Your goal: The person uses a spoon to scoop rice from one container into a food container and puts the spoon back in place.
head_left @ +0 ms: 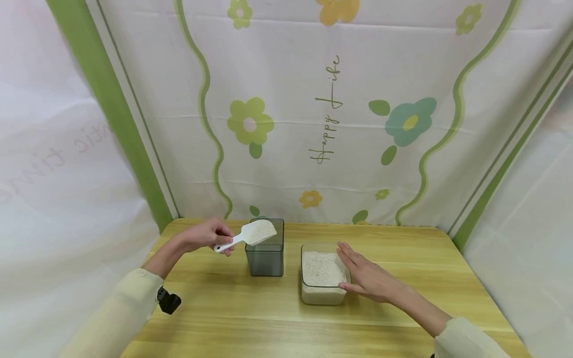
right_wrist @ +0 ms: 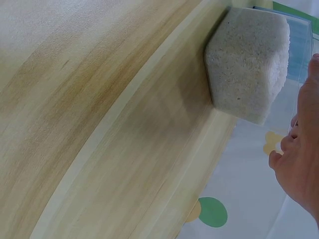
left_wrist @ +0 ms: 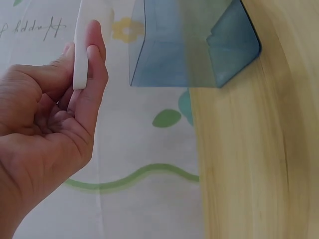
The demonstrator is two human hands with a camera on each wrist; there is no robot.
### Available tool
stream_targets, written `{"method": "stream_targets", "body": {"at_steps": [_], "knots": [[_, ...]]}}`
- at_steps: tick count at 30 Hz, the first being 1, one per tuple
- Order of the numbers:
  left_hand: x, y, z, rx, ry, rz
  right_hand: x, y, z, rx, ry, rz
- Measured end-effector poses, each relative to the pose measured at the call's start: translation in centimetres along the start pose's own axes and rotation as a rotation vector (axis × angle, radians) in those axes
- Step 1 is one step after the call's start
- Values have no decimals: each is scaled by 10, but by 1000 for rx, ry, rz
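My left hand [head_left: 218, 237] pinches the handle of a white scoop [head_left: 257, 231] heaped with rice, held just over the open top of a smoky grey-blue clear box [head_left: 266, 256]. In the left wrist view my fingers [left_wrist: 92, 59] grip the scoop handle [left_wrist: 79, 50], with the grey-blue box [left_wrist: 194, 40] beyond. My right hand [head_left: 354, 267] lies with straight fingers against the right side of a clear tub of rice [head_left: 321, 274], thumb at its near corner. The right wrist view shows the rice tub [right_wrist: 248, 64] and the edge of my right hand [right_wrist: 299, 164].
Both containers stand side by side near the middle of a light wooden table [head_left: 268, 323]. A flowered white and green cloth [head_left: 331, 124] hangs behind and at the sides. A small black device [head_left: 168, 301] is strapped at my left sleeve.
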State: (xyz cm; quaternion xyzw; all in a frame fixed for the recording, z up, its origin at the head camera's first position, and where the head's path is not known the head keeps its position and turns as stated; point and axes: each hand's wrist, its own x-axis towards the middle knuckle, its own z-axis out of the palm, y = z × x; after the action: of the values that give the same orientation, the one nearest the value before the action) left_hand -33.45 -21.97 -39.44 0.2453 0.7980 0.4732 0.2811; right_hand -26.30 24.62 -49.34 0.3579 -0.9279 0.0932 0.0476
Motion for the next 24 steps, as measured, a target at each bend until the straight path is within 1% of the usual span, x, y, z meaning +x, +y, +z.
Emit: {"method": "stream_targets", "body": {"at_steps": [3,7,14,20,24], "knots": [[-2,-4,-3,14,12,-12,0,0,0,-2,8,-6],[-5,-5,-6,26,27,-23,-1,0,0,-7,21,-17],[-5,-3,-9,68,31,-24,-1,-1,2,-6,-1,-4],[-2,4,-9,186,40,0,0,-1,2,-9,10,0],[1,8,-7,246,57,-13,0,0,2,-12,5,5]]}}
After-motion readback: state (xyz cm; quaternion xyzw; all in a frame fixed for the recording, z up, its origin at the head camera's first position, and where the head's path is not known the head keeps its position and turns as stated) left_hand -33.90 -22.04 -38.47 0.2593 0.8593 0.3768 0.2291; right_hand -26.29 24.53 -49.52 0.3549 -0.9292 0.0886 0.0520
